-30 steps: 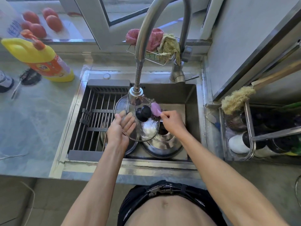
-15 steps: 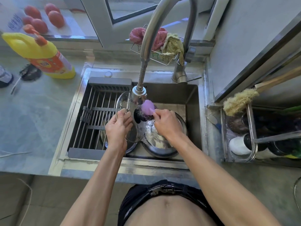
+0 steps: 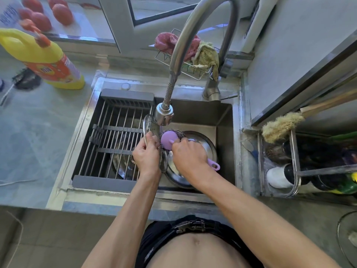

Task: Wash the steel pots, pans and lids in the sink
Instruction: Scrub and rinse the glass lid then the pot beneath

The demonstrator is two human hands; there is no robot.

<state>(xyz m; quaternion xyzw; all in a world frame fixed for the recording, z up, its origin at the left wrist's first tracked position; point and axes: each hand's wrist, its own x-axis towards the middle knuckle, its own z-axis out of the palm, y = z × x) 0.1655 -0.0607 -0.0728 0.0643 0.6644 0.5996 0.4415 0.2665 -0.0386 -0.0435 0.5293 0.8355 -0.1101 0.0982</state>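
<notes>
My left hand grips the rim of a glass lid, which stands almost on edge under the tap head. My right hand holds a purple-handled steel-wool scrubber and presses it against the lid's right face. Below both hands a steel pot sits in the sink. A second steel pan lies under the drying rack on the sink's left half.
A yellow detergent bottle lies on the counter at left, with tomatoes on the sill. A wire basket with cloths hangs behind the tap. A steel caddy with a brush and bottles stands at right.
The lid has turned from lying nearly flat to standing on edge. My right hand has moved the scrubber left and against its face; the camera has shifted closer.
</notes>
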